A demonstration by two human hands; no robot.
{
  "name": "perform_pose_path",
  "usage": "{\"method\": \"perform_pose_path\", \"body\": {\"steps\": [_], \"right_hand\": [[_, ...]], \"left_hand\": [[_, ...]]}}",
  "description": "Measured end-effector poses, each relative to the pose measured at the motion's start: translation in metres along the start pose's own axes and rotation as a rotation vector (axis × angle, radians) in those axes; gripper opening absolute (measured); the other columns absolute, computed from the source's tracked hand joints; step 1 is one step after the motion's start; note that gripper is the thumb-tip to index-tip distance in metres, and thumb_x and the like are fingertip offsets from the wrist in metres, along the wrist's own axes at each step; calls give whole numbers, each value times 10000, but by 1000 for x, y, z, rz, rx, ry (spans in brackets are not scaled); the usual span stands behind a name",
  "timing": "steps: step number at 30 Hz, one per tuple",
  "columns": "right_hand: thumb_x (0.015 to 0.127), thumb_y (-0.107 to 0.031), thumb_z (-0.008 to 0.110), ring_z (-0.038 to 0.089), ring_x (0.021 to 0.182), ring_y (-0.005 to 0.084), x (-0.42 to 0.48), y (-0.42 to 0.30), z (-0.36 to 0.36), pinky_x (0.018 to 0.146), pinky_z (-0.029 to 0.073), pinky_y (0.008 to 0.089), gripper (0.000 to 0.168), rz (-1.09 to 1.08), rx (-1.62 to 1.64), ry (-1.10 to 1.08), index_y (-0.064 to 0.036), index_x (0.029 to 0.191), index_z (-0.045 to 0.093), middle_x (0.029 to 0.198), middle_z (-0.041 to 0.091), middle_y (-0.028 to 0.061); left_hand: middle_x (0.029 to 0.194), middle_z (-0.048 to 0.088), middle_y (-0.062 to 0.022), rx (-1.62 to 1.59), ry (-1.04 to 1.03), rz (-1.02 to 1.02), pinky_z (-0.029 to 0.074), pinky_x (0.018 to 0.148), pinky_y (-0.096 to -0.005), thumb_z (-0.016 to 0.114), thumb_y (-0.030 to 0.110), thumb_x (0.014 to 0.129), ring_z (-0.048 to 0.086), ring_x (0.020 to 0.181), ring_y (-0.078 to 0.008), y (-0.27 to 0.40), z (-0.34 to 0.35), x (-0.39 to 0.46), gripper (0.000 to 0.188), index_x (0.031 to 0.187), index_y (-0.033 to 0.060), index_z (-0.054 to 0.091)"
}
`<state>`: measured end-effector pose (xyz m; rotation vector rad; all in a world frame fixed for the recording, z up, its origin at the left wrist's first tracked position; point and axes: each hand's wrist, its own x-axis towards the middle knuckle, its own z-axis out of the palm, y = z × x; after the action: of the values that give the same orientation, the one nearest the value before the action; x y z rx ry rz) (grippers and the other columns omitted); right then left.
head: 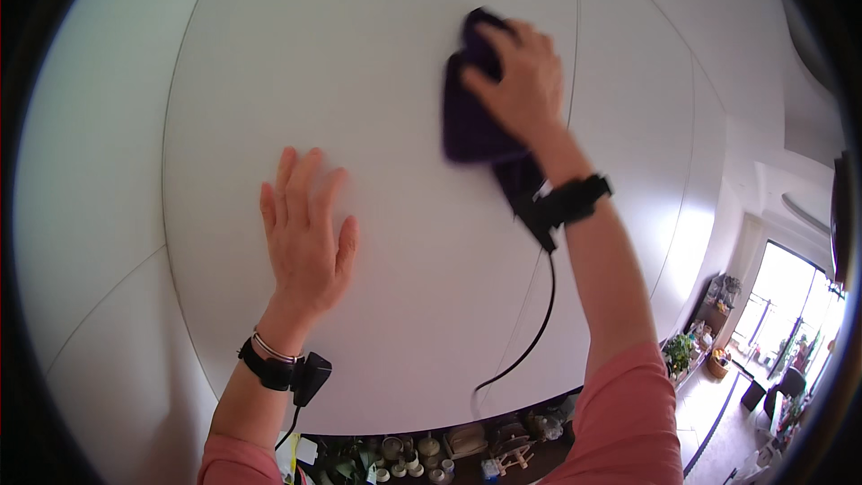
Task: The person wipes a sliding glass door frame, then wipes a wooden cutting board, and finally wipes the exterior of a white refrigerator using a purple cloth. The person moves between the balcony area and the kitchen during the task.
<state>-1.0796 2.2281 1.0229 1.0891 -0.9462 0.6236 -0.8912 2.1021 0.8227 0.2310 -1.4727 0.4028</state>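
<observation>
My right hand (pixel 522 77) presses a dark purple cloth (pixel 475 118) flat against a white cabinet door panel (pixel 390 229), near the panel's upper right part. The cloth is folded or bunched and slightly blurred, and its lower end hangs down by the wrist. To the left and lower, my left hand (pixel 306 229) rests with fingers spread on or just before the same panel, holding nothing. Each wrist wears a black strap with a small device and a cable; a thin metal bangle circles the left wrist as well.
Below the panel's bottom edge, a shelf holds small cups (pixel 397 469), teapots and other pottery. More white panels (pixel 626 121) continue to the right. At far right are a potted plant (pixel 679 352), a wicker basket (pixel 718 364) and a bright window (pixel 774 296).
</observation>
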Motion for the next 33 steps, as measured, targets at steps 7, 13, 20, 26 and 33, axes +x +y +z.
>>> {"method": "perform_pose_path", "body": {"steps": [7,13,20,26,33], "right_hand": [[499,-285,859,454,1184,330,-126,-82,-44,986,376,526,558,-392,424,-375,-171,1014,675,1266,499,83],[572,-219,809,474,1140,359,-139,55,-45,976,367,494,567,225,-24,-29,-218,1119,657,1202,520,154],[867,-161,550,553,1049,316,-192,236,-55,884,449,410,299,247,-784,-57,-7,1120,589,1102,601,171],[652,-138,687,480,1212,323,-164,-40,-35,1012,386,492,433,62,294,-224,-114,1081,631,1208,579,128],[654,-225,703,523,1193,288,-251,-85,-51,1003,373,526,180,-443,611,-293,-159,807,635,1313,546,101]], "left_hand": [[1434,395,-111,81,-17,-43,192,1112,-531,508,76,846,292,1389,-356,-3,2,-1,434,1280,71,488],[1441,388,-118,87,-8,14,195,1103,-543,505,105,870,296,1387,-362,0,3,-3,434,1299,58,468],[1445,382,-125,51,41,44,205,1087,-564,504,218,908,298,1383,-370,3,12,-2,442,1322,67,457],[1448,386,-100,130,-10,44,208,1098,-543,502,252,919,293,1392,-340,-4,11,-4,441,1329,96,463],[1456,383,-91,107,3,52,204,1112,-508,484,242,929,283,1401,-315,-9,23,-8,422,1329,110,468]]}}
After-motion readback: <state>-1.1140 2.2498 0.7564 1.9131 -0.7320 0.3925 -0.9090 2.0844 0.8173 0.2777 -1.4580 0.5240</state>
